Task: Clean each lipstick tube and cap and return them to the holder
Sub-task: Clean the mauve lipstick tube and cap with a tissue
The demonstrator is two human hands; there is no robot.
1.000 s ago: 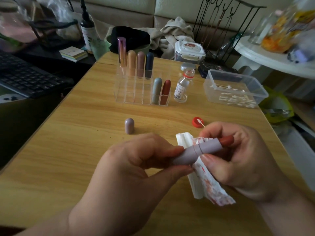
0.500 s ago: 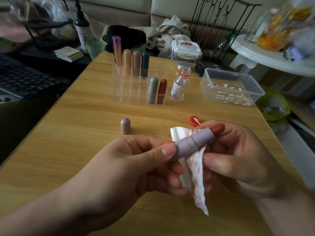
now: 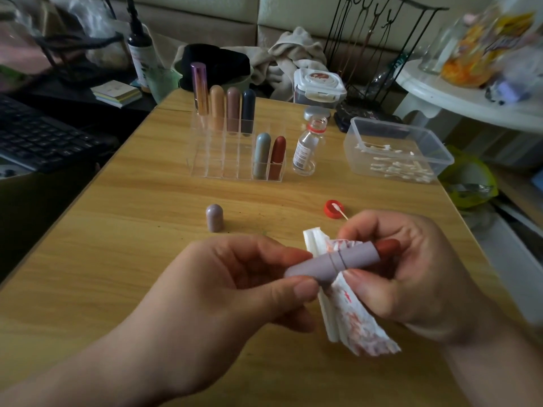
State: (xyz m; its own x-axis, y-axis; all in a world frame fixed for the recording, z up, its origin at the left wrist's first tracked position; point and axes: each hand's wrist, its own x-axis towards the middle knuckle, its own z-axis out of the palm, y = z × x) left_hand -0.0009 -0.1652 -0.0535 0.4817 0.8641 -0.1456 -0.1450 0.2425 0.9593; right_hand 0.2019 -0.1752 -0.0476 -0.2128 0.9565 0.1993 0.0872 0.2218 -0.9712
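Above the surface our left hand pinches the mauve lipstick tube, and our right hand grips it with a stained tissue. Its cap stands before the holder; a keyboard sits left, a sofa behind.

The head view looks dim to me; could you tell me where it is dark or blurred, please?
Head view: dim, soft light, brightest on the white side table at upper right; head view: the keyboard side at left sinks into shadow; head view: the lilac lipstick tube is fairly sharp, the far right edge smeared.
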